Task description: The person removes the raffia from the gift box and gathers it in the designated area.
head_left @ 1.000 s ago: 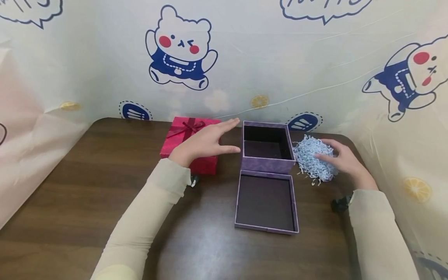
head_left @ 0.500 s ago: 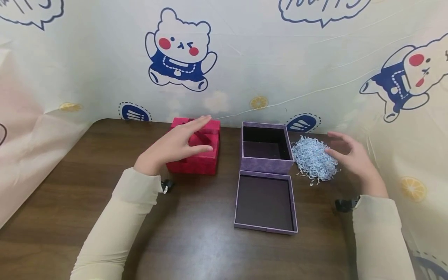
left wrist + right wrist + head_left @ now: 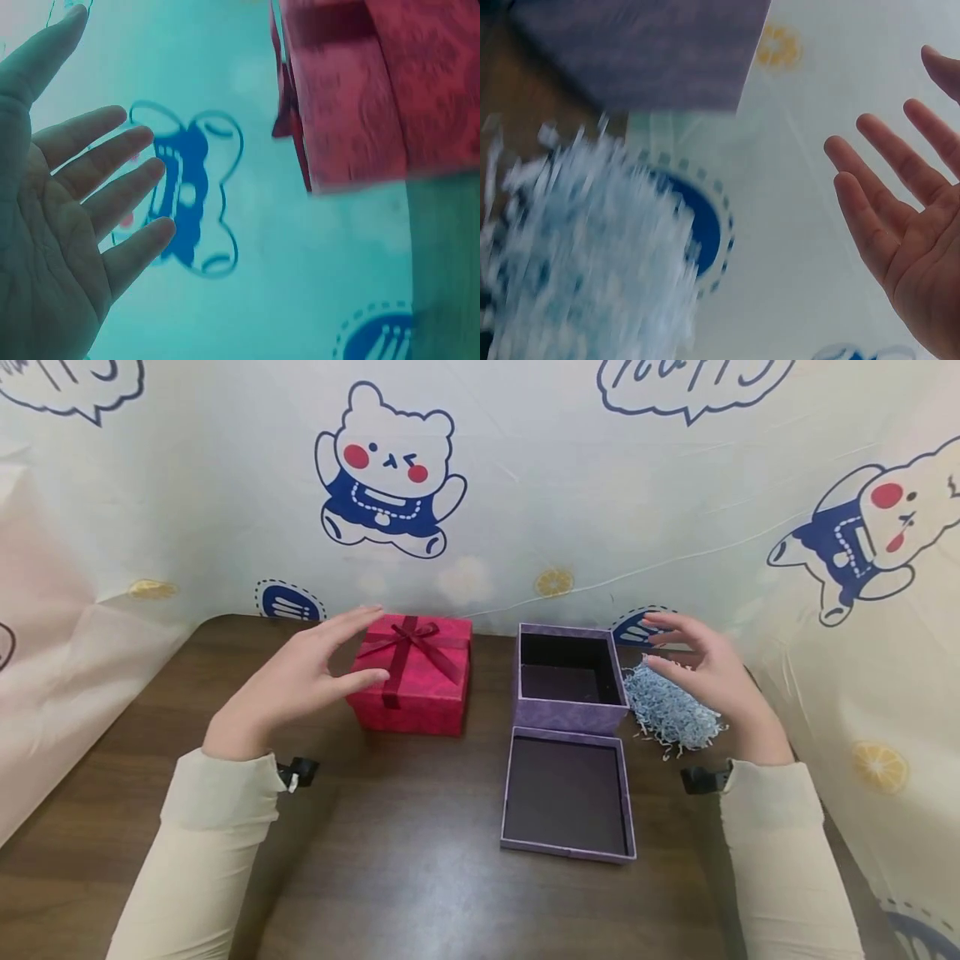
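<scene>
crimson gift box [image 3: 431, 710], its lid on and a dark red ribbon bow [image 3: 411, 633] tied across the top, is set on the brown wooden table [image 3: 420, 877], near the patterned backdrop [image 3: 525, 485]. to its right, a little apart, a purple box [image 3: 570, 714] is placed with its dark inside exposed, and its purple-edged lid [image 3: 567, 793] is laid inner side up just in front of it; whether the two are joined cannot be told. beside the purple box, on its right, pale blue shredded paper [image 3: 675, 714] is heaped on the table. the left hand [image 3: 300, 672] is held raised at the left of the crimson gift box, its fingers extended and its thumb spread; nothing is grasped by it, and in the left wrist view it is seen apart from the box. the right hand [image 3: 708, 672] is likewise held raised and released, its fingers loosely bent, near the shredded paper, from which it is seen separated in the right wrist view. both forearms are covered by cream sleeves [image 3: 780, 860], and a small black device [image 3: 302, 772] is worn at the left wrist.
</scene>
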The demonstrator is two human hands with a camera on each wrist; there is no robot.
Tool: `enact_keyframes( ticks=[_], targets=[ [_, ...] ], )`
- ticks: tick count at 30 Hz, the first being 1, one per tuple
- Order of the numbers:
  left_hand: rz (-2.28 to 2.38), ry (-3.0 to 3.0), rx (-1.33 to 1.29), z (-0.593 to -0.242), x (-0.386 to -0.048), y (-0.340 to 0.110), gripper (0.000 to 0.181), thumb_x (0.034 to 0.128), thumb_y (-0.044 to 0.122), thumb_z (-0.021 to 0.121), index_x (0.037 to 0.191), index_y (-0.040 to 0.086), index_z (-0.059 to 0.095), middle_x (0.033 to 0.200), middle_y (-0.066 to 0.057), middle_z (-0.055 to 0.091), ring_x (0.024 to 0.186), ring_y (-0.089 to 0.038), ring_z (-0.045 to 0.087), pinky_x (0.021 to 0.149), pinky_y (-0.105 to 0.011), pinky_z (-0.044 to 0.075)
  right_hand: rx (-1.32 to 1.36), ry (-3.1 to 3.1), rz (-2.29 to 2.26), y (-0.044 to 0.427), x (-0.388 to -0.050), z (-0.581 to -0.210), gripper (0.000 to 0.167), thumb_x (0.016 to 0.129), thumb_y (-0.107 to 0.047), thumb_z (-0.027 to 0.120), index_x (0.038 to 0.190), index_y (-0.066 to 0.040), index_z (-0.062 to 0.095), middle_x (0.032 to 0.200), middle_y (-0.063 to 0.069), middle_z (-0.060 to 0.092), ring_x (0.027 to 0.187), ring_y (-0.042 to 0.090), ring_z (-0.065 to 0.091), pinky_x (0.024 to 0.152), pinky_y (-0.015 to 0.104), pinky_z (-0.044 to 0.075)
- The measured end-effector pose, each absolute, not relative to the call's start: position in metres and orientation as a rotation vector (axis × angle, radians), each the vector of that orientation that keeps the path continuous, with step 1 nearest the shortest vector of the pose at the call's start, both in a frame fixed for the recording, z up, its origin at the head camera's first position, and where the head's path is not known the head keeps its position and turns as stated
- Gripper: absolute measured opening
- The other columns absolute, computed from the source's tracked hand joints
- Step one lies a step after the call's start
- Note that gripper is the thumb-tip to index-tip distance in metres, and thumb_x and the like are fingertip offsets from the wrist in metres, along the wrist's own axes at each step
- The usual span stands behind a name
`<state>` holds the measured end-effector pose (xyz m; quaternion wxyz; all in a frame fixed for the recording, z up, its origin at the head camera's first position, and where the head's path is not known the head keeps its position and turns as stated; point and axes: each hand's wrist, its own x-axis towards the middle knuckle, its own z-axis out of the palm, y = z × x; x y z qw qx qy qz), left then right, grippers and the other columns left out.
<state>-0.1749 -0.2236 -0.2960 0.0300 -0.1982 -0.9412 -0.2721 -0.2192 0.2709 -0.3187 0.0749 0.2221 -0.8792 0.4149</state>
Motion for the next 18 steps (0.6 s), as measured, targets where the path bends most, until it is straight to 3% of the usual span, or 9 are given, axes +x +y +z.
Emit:
enact_keyframes(
  ticks=[3, 6, 9, 18],
  targets=[
    [-0.834, -2.888, -0.554, -0.297, -0.172, -0.237, 0.080, 0.0875, 0.042, 0.074, 0.155, 0.030, 0.033, 0.161, -0.006, 0.035, 0.148, -0.033, 0.033, 0.108, -0.063, 0.041, 0.727, -2.657, 1.248, 0.252, -0.224, -0.314, 0.057, 0.093, -0.012, 0.069, 0.146, -0.015, 0.049, 0.146, 0.009, 0.053, 0.120, 0.005, 0.056, 0.104, 0.035, 0.051],
    [-0.862, -2.893, -0.476, -0.298, -0.170, -0.249, 0.082, 0.0865, 0.042, 0.075, 0.156, 0.032, 0.032, 0.161, -0.007, 0.034, 0.148, -0.034, 0.032, 0.110, -0.066, 0.036, 0.762, -2.687, 1.282, 0.232, -0.229, -0.312, 0.056, 0.093, -0.015, 0.070, 0.145, -0.018, 0.050, 0.146, 0.009, 0.053, 0.128, 0.023, 0.055, 0.106, 0.058, 0.044],
    [-0.903, -2.915, -0.395, -0.302, -0.169, -0.259, 0.085, 0.0856, 0.044, 0.076, 0.156, 0.036, 0.029, 0.162, -0.006, 0.033, 0.148, -0.036, 0.031, 0.111, -0.068, 0.031, 0.803, -2.720, 1.314, 0.211, -0.235, -0.313, 0.057, 0.092, -0.018, 0.072, 0.145, -0.022, 0.050, 0.148, 0.006, 0.052, 0.133, 0.033, 0.050, 0.109, 0.060, 0.040],
    [-0.920, -3.022, -0.252, -0.323, -0.177, -0.275, 0.090, 0.0846, 0.053, 0.073, 0.158, 0.036, 0.023, 0.162, -0.016, 0.030, 0.144, -0.047, 0.032, 0.108, -0.073, 0.030, 0.989, -2.759, 1.327, 0.156, -0.248, -0.329, 0.060, 0.090, -0.022, 0.075, 0.144, -0.017, 0.051, 0.148, 0.005, 0.052, 0.135, 0.030, 0.049, 0.112, 0.056, 0.039]
  ],
)
